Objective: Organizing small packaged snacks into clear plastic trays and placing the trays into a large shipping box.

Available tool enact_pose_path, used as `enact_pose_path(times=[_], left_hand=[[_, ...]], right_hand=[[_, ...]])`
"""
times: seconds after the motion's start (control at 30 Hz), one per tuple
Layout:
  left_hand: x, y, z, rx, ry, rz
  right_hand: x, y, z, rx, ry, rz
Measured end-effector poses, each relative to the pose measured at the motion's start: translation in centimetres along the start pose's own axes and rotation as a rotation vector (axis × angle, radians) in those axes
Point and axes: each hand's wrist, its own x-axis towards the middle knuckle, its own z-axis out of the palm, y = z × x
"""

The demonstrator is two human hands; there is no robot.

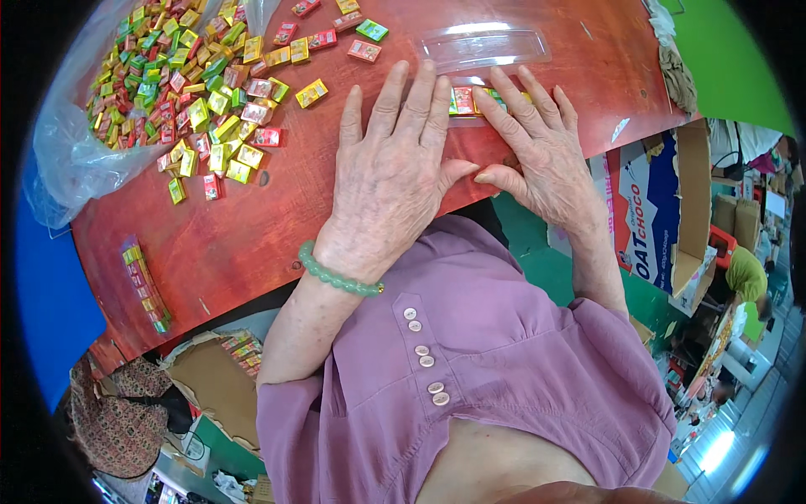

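My left hand (395, 139) lies palm down over the red table, its fingers stretched out beside a short row of small boxes (463, 101). The row is red, green and yellow, and both hands partly cover it. On its other side my right hand (537, 139) has its fingers spread across the row's right part. Neither hand grips anything that I can see; what lies under the palms is hidden. Just beyond the fingertips sits a clear plastic tray (485, 49). A green bead bracelet (336, 275) circles my left wrist.
At the far left, a large heap of small coloured boxes (159, 76) spills from a clear plastic bag (63, 168). A filled clear pack (144, 286) lies near the table's left edge. Open cardboard boxes (693, 197) stand to the right, and another carton (214, 386) below left.
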Motion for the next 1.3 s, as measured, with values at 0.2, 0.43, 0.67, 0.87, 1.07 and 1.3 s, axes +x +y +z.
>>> enact_pose_path(times=[0.2,0.43,0.67,0.87,1.07,1.3], left_hand=[[-0.1,-0.2,0.0,-0.008,-0.021,0.0],[0.0,0.3,1.5,0.114,0.222,0.036],[-1.9,1.0,0.6,0.002,0.248,0.034],[-7.5,-1.1,-1.5,-0.091,0.301,-0.053],[-12.4,-3.5,-5.8,-0.101,0.216,-0.18],[-18.4,-5.4,-9.4,-0.003,0.283,-0.415]], right_hand=[[0.1,0.4,-0.1,-0.021,0.009,-0.025],[0.1,0.7,0.0,0.09,0.063,-0.091],[0.4,-0.6,0.1,0.192,0.225,-0.275],[1.9,-5.5,0.1,0.275,0.163,-0.419],[5.3,-12.4,-0.2,0.396,0.12,-0.598],[8.0,-17.5,-1.7,0.452,-0.006,-0.734]])
